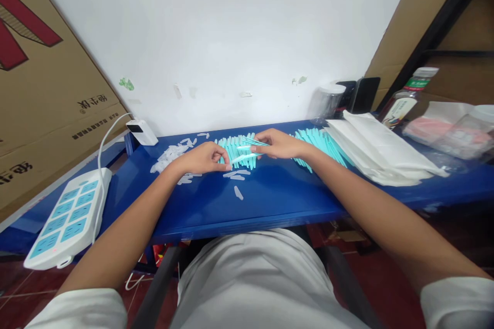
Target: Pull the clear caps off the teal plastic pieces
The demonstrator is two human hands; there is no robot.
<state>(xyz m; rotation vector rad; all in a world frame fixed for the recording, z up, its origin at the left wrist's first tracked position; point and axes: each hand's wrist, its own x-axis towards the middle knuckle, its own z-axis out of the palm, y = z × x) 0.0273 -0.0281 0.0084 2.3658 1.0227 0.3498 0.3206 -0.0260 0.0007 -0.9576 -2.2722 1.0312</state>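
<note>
My right hand is closed round several slim turquoise eyebrow razors, which fan out to the left from its fingers. My left hand pinches at the tip of one of them, on what looks like a small translucent cap; the fingers partly hide it. Under and behind the hands lies a row of turquoise razors side by side. Loose translucent caps are heaped left of my left hand, and a few more caps lie in front. Beyond my right wrist spreads another pile of turquoise razors.
White flat bags lie on the blue table at right, near a clear jar, a bottle and phone-like dark slabs. At left are a power strip, a small white device and a cardboard box.
</note>
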